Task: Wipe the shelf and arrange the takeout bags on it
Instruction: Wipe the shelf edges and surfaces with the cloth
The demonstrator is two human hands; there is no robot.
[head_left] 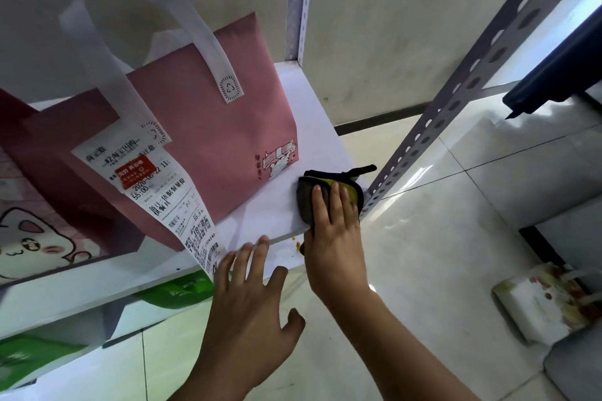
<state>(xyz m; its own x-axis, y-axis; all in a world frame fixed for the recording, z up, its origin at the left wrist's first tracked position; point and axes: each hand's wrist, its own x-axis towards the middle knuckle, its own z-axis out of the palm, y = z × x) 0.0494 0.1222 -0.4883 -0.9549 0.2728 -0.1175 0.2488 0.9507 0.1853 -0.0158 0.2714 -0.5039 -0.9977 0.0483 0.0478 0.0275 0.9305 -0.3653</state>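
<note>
A pink takeout bag [208, 127] with white handles and a long receipt stands on the white shelf board [312, 127]. A darker red bag [49, 172] with a cat drawing stands to its left. My right hand [332, 231] presses a dark cloth with a yellow-green face [325, 185] flat onto the shelf's front right corner, fingers straight. My left hand [250, 296] reaches up with spread fingers, its fingertips touching the shelf's front edge just beside the hanging receipt. Small orange crumbs [297, 240] lie on the edge between the two hands.
Perforated grey uprights [456, 101] frame the shelf at right and back. Green bags [182, 290] sit on the lower shelf. On the tiled floor at lower right lies a stained white takeout box [547, 299]. A dark object [560, 75] hangs at far right.
</note>
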